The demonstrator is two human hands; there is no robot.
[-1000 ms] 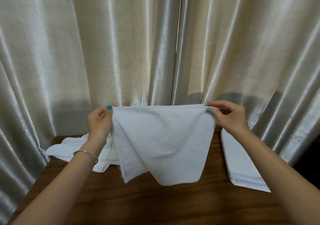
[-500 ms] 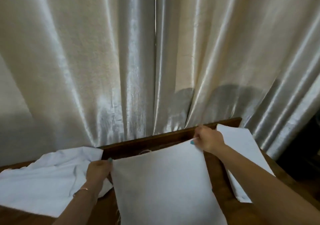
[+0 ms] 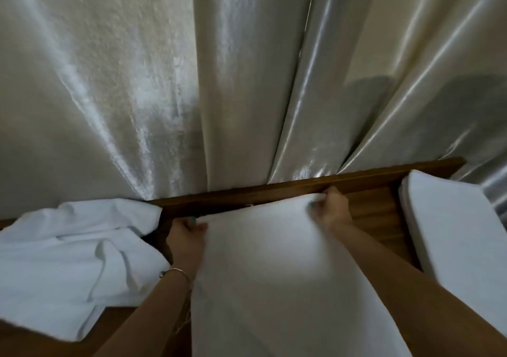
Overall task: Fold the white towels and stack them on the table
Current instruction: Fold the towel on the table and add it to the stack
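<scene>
A white towel (image 3: 277, 279) lies spread flat along the middle of the wooden table (image 3: 373, 208), reaching from the far edge down to the frame's bottom. My left hand (image 3: 186, 236) pinches its far left corner. My right hand (image 3: 333, 209) pinches its far right corner, close to the table's back edge. A heap of unfolded white towels (image 3: 68, 260) lies crumpled on the left. A stack of folded white towels (image 3: 455, 236) sits on the right.
Shiny cream curtains (image 3: 247, 82) hang right behind the table's far edge. A bangle (image 3: 175, 273) circles my left wrist. Loose threads dangle from the towel's left edge.
The towel came down from hanging in the air to lying flat on the table. Both hands moved down and forward with its corners, and the view tilted toward the table.
</scene>
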